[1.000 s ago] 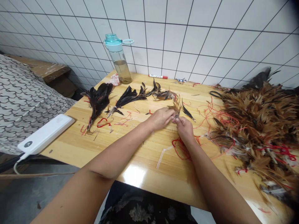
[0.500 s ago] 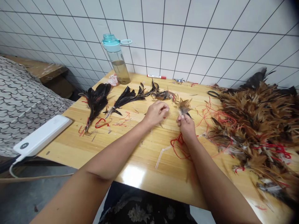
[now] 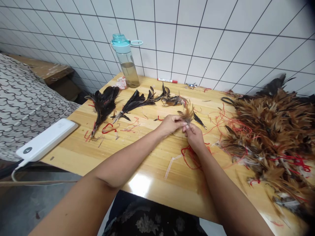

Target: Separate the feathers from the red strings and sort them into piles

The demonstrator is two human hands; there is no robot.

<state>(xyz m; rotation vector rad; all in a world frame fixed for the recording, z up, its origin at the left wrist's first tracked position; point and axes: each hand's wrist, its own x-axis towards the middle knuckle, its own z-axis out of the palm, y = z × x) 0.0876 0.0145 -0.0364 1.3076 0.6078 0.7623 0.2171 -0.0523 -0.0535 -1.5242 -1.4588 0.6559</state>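
Note:
Between my two hands is a small bunch of brown feathers (image 3: pixel 187 114), its tips fanning upward. My right hand (image 3: pixel 194 135) pinches the bunch low down by the quills. From the other side, the thumb and fingers of my left hand (image 3: pixel 171 124) close on the same bunch, touching the right fingertips. A single dark feather (image 3: pixel 199 120) lies just beyond the right hand. Loops of red string (image 3: pixel 190 157) rest on the table under the right wrist, beside a pale strip (image 3: pixel 169 167).
Black feather bunches (image 3: pixel 104 103) lie at the left, and a big heap of brown feathers (image 3: pixel 275 127) fills the right. Along the wall are a water bottle (image 3: pixel 129 65) and a red-capped marker (image 3: pixel 167 80). Scissors handles (image 3: pixel 227 100) poke from the heap. A white power bank (image 3: pixel 46 139) sits at the left edge.
My left hand has moved right to meet the right hand and now grips the feathers too. The right hand has shifted slightly left and down. The view has turned a little.

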